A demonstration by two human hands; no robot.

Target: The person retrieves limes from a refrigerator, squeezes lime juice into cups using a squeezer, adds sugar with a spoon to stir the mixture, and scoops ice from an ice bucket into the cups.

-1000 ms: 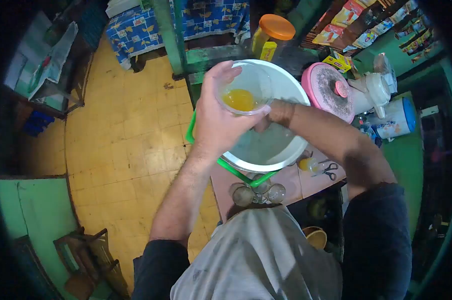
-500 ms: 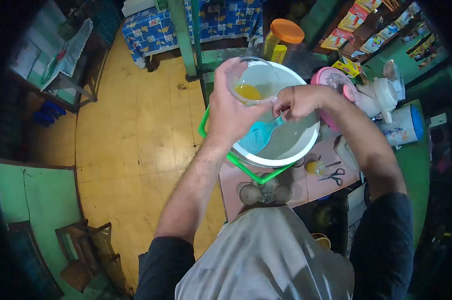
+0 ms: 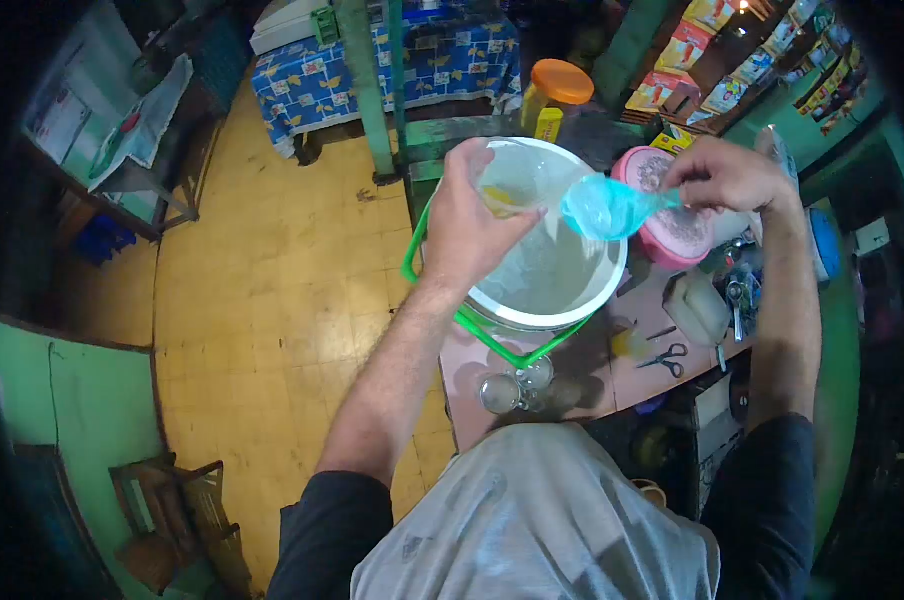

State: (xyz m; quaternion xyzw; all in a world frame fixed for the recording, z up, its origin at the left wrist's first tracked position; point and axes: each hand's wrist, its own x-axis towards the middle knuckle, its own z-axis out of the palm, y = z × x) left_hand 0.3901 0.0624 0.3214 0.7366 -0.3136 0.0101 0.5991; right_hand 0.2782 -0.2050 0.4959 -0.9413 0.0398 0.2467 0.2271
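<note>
My left hand (image 3: 467,225) is closed around a clear cup (image 3: 499,200) with a little yellow liquid in it, at the left side of a white bucket (image 3: 520,318). Most of the cup is hidden behind the fingers and thumb. My right hand (image 3: 727,178) grips the handle of a turquoise plastic ladle (image 3: 604,208). The ladle's bowl is above the bucket's right rim, and whitish, clear contents show in it. The bucket's green handle (image 3: 520,360) hangs down at the front.
Glass mugs (image 3: 500,392), scissors (image 3: 666,360) and a whitish container (image 3: 697,308) are on the pink tabletop (image 3: 582,385). Behind the bucket stands an orange-lidded jar (image 3: 562,82). A pink tub (image 3: 677,235) sits to the right. Snack packets (image 3: 680,48) hang at the upper right.
My right hand has lifted the ladle out of the bucket and moved it right, away from the cup. My left hand has stayed near the same spot, with the cup tilted differently.
</note>
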